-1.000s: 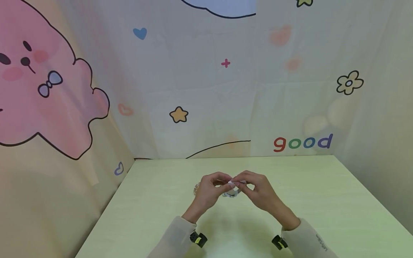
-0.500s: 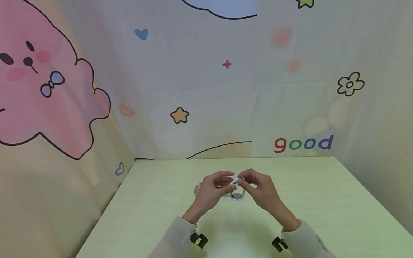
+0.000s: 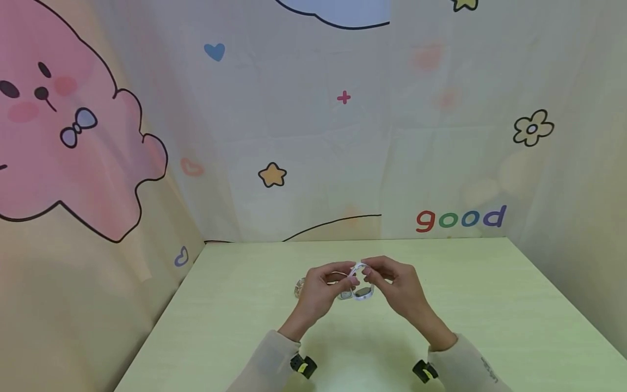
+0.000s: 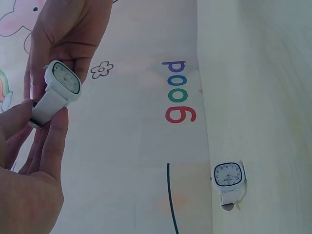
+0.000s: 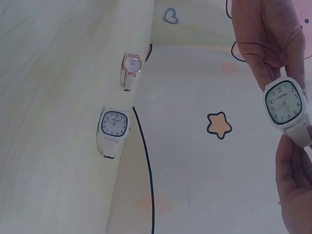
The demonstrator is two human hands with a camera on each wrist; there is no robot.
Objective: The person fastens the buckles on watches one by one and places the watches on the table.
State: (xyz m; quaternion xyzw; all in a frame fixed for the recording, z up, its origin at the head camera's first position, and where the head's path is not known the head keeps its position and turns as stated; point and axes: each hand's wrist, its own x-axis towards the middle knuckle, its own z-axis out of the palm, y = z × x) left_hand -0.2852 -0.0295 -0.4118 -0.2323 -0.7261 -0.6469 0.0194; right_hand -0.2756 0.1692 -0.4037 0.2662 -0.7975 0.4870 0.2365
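Observation:
A white wristwatch hangs between my two hands above the table, its strap looped upward and its dial at the bottom in the head view. My left hand pinches the strap's left side between thumb and fingers. On the other side, my right hand pinches the strap near the top of the loop. In the left wrist view the squarish dial faces outward, with the band bent below my fingers. The right wrist view shows the same watch face at the right edge.
A second white watch with a squarish dial stands on the table behind the hands. Further left is a smaller round watch with a rose-gold rim. The pale table meets a printed cloth backdrop.
The fingertips, close together at first, have parted slightly, the right hand shifting a little right. The watch has risen and turned, so its strap loop and dial show more plainly.

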